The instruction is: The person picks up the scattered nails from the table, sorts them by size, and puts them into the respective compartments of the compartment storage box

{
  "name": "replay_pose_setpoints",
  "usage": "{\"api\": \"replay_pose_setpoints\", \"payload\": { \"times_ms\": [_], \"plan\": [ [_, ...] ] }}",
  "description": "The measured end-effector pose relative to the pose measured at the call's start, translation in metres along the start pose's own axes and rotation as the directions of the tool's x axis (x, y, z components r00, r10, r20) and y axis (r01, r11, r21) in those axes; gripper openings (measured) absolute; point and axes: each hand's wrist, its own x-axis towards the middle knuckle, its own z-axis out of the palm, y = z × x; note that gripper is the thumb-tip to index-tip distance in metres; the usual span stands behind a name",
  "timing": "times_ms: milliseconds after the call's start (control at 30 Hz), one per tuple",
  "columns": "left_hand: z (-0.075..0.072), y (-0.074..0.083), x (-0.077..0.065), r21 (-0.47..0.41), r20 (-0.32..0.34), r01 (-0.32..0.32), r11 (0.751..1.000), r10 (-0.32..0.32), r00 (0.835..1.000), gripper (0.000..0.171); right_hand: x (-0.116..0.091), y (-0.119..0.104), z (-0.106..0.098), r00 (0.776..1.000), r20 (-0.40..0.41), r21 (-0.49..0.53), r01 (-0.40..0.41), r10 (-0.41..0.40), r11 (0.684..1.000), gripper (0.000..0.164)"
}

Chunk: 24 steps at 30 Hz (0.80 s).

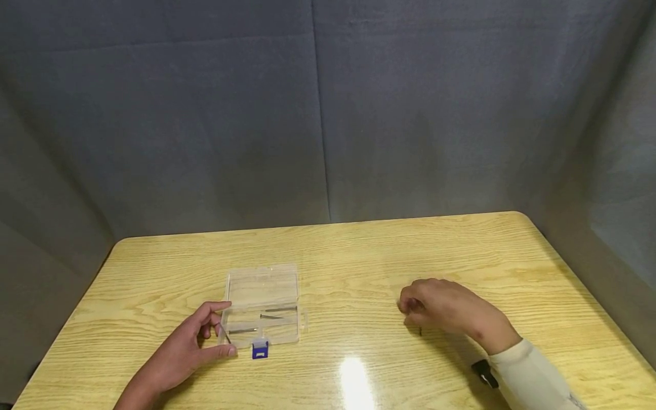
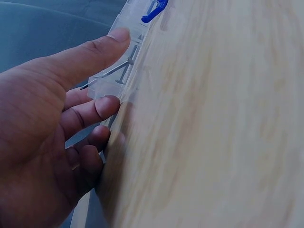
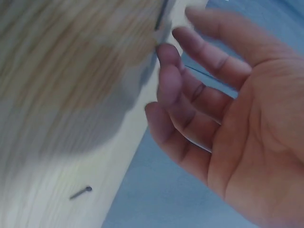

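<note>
A clear plastic box point(image 1: 262, 302) lies on the table with its lid point(image 1: 262, 285) folded back. Several metal nails point(image 1: 243, 331) lie inside, and one leans across its left end point(image 2: 111, 70). A blue latch point(image 1: 260, 349) hangs at the front edge. My left hand point(image 1: 187, 347) holds the box's left end between thumb and index finger, its other fingers bent beside it. My right hand point(image 1: 451, 310) hovers low over the table at right, fingers loosely bent and nothing visible between them. A dark nail point(image 3: 162, 15) is near its fingertips; another nail point(image 3: 80, 193) lies on the wood.
The pale wooden table point(image 1: 353, 267) has a rounded far right corner. Grey-blue cloth point(image 1: 328, 114) hangs behind it and at both sides. A black strap end point(image 1: 484, 373) sticks out by the right sleeve point(image 1: 530, 370).
</note>
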Motion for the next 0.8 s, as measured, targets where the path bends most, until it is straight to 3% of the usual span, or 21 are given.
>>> {"api": "replay_pose_setpoints", "payload": {
  "times_ms": [167,433,800],
  "plan": [
    [0.0,0.001,0.0,-0.001,0.002,0.005,1.0,-0.005,1.0,0.071,-0.012,-0.003,-0.002,0.998,0.054,0.04,-0.033,0.031,0.999,0.025],
    [-0.001,0.001,0.0,-0.013,0.007,0.015,1.0,-0.014,1.0,0.072,-0.022,0.001,0.001,0.996,0.075,0.092,-0.058,0.052,0.994,0.027],
    [0.0,0.0,0.001,-0.009,-0.002,0.021,1.0,-0.021,1.0,0.073,-0.029,0.006,0.003,0.999,0.041,0.031,-0.036,0.035,0.999,0.031]
  ]
}}
